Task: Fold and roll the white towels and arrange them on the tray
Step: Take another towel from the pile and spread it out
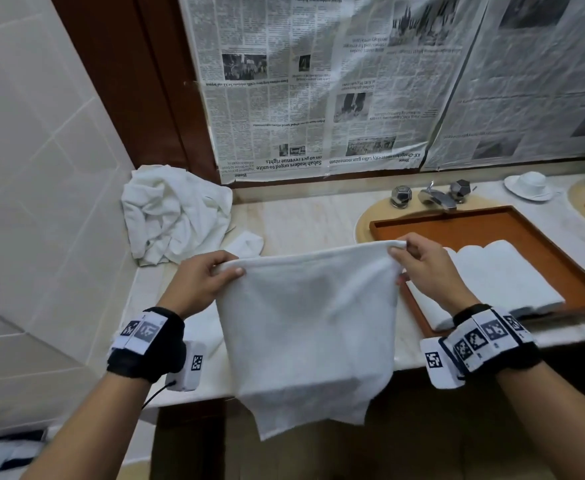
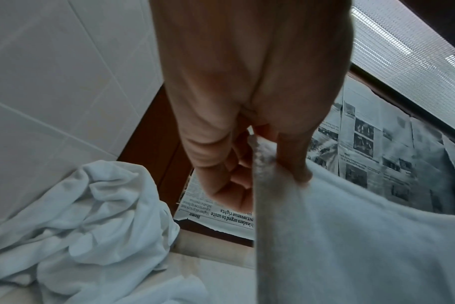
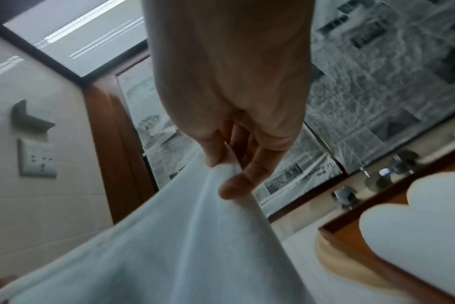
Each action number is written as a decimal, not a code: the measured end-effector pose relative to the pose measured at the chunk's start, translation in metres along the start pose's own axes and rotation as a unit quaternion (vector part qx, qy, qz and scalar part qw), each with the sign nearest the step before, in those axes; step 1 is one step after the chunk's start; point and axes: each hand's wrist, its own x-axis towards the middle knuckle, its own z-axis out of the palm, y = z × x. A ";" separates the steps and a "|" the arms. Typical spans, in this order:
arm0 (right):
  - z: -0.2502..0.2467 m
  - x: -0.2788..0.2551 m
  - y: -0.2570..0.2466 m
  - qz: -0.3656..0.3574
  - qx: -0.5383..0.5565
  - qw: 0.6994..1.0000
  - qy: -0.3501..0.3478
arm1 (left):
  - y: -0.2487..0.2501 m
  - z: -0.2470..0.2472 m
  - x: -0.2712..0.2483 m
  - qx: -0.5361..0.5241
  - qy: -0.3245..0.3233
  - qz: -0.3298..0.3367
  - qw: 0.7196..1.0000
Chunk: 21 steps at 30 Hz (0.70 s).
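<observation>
A white towel [image 1: 308, 323] hangs in front of the counter, stretched between both hands by its top edge. My left hand [image 1: 208, 275] pinches the top left corner, thumb on the near face; the left wrist view shows the towel's hem [image 2: 262, 164] caught between thumb and fingers. My right hand [image 1: 419, 261] pinches the top right corner, as the right wrist view shows at the towel's edge [image 3: 229, 170]. To the right, a brown wooden tray [image 1: 457, 230] lies over a sink and holds rolled white towels [image 1: 498, 278] side by side.
A heap of loose white towels [image 1: 173, 216] sits in the back left corner of the marble counter [image 1: 301, 216], against the tiled wall. A chrome tap [image 1: 436, 197] stands behind the tray, an upturned white cup on a saucer [image 1: 530, 185] farther right. Newspaper [image 1: 353, 81] covers the mirror.
</observation>
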 end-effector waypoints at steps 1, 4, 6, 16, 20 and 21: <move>0.002 0.005 0.006 0.011 0.005 1.000 -0.003 | -0.003 0.004 0.006 0.001 -0.003 -0.009 1.000; 0.013 0.025 0.023 0.038 0.024 0.999 0.002 | -0.019 0.017 0.031 -0.016 0.017 -0.054 0.998; 0.023 0.043 0.032 0.061 0.035 0.998 0.003 | -0.031 0.029 0.050 -0.012 0.037 -0.098 0.994; 0.057 0.154 0.089 0.113 0.009 0.994 0.009 | -0.074 0.077 0.157 0.013 0.048 -0.204 0.978; 0.064 0.191 0.101 0.150 0.022 0.989 0.002 | -0.085 0.080 0.199 0.062 0.028 -0.193 0.979; 0.066 0.201 0.104 0.154 0.010 0.988 -0.003 | -0.087 0.081 0.209 0.070 0.024 -0.190 0.979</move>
